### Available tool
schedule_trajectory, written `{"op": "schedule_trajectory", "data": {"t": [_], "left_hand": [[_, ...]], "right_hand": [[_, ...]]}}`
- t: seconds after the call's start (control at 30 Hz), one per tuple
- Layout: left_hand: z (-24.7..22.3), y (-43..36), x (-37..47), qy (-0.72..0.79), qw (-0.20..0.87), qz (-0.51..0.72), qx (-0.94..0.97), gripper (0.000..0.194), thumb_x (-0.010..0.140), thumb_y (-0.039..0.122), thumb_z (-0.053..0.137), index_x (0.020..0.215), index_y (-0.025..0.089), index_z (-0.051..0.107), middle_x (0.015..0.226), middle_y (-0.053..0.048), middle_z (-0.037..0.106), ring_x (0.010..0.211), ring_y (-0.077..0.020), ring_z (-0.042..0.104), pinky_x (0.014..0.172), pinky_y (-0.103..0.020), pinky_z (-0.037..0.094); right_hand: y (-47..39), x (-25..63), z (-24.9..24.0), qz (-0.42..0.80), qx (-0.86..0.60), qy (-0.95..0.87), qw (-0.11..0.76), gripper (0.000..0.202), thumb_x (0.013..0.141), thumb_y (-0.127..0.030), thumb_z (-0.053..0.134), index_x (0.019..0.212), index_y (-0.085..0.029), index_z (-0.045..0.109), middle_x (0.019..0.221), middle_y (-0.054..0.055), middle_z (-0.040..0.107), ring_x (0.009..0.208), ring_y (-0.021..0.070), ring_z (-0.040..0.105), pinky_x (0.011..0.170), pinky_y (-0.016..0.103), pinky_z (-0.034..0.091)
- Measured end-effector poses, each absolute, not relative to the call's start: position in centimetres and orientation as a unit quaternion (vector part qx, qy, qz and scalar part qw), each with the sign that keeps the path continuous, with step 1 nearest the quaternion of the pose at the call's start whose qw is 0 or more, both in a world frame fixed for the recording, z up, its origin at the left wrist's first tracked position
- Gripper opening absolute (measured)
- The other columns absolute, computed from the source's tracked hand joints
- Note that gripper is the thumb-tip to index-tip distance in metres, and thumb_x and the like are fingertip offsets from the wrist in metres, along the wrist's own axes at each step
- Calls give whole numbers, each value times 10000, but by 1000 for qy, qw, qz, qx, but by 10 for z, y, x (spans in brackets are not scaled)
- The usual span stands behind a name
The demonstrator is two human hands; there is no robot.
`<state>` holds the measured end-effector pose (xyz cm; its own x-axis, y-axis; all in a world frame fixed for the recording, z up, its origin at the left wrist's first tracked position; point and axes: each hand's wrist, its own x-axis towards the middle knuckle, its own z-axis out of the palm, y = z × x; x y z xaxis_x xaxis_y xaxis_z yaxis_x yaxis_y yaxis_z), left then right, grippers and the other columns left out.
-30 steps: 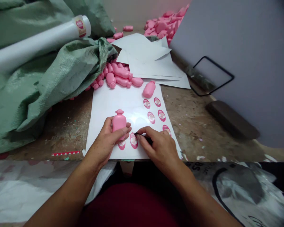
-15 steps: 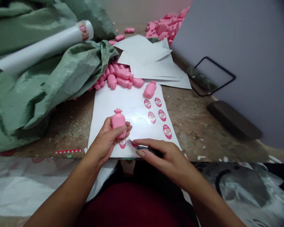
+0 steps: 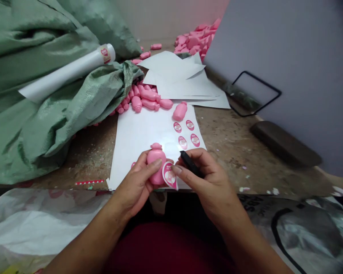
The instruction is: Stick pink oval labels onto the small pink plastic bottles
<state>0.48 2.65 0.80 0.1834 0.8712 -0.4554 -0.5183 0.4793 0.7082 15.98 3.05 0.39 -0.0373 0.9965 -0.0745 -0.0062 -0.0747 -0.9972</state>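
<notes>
Head view: left hand (image 3: 140, 182) gripped pink bottle (image 3: 154, 155) over sticker sheet (image 3: 140, 131), neck pointing away; bottle contents not discernible. Right hand (image 3: 208, 177) pinched oval label (image 3: 169, 176) at bottle's lower right, also held black pen-like tool (image 3: 191, 164). Green sack (image 3: 82, 110) lay left, loose pink bottles (image 3: 150, 95) heaped at mouth.

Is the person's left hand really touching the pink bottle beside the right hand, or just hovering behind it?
Touching. The head view shows the left hand around the pink bottle, thumb across its front.
</notes>
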Motion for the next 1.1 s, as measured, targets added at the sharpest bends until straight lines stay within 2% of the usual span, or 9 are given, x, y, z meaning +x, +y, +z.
{"op": "schedule_trajectory", "data": {"t": [0.17, 0.27, 0.37, 0.47, 0.73, 1.1], "left_hand": [[9, 19, 12, 402, 782, 451, 154, 457, 884, 575, 626, 1194, 243, 576, 1032, -61, 694, 884, -190, 677, 732, -299, 567], [10, 18, 13, 408, 778, 449, 166, 542, 847, 672, 606, 1170, 237, 593, 1037, -67, 689, 849, -192, 662, 673, -287, 560], [9, 19, 13, 411, 771, 456, 169, 546, 840, 681, 607, 1127, 217, 620, 1038, -71, 682, 752, -145, 601, 584, -238, 536], [9, 18, 14, 413, 767, 461, 168, 536, 853, 666, 602, 1114, 198, 637, 1012, -76, 671, 729, -128, 567, 562, -221, 536], [8, 18, 15, 424, 760, 463, 168, 591, 796, 671, 673, 1149, 197, 648, 999, -73, 678, 711, -121, 551, 530, -198, 513], [4, 16, 15, 426, 755, 471, 166, 562, 825, 636, 664, 1154, 181, 643, 1023, -69, 647, 765, -131, 564, 552, -213, 520]], "right_hand": [[25, 150, 8, 538, -489, -482, 489, 204, 766, -301, 723, 885, -260, 562, 771, -39, 662, 696, 143, 634, 596, 250, 518], [24, 148, 7, 519, -488, -489, 503, 188, 771, -264, 718, 881, -258, 566, 798, -35, 679, 738, 148, 665, 623, 253, 544], [25, 147, 6, 522, -475, -486, 515, 174, 782, -234, 711, 879, -263, 570, 759, -53, 671, 644, 123, 640, 566, 232, 532], [25, 147, 5, 532, -465, -486, 515, 165, 795, -225, 709, 877, -266, 572, 729, -71, 664, 553, 99, 594, 516, 217, 510], [25, 150, 0, 521, -478, -495, 505, 173, 778, -208, 718, 879, -254, 586, 771, -48, 670, 698, 125, 645, 607, 232, 543], [25, 149, 0, 531, -482, -481, 505, 189, 780, -229, 737, 887, -251, 583, 778, -53, 670, 684, 114, 648, 572, 207, 534]]}}
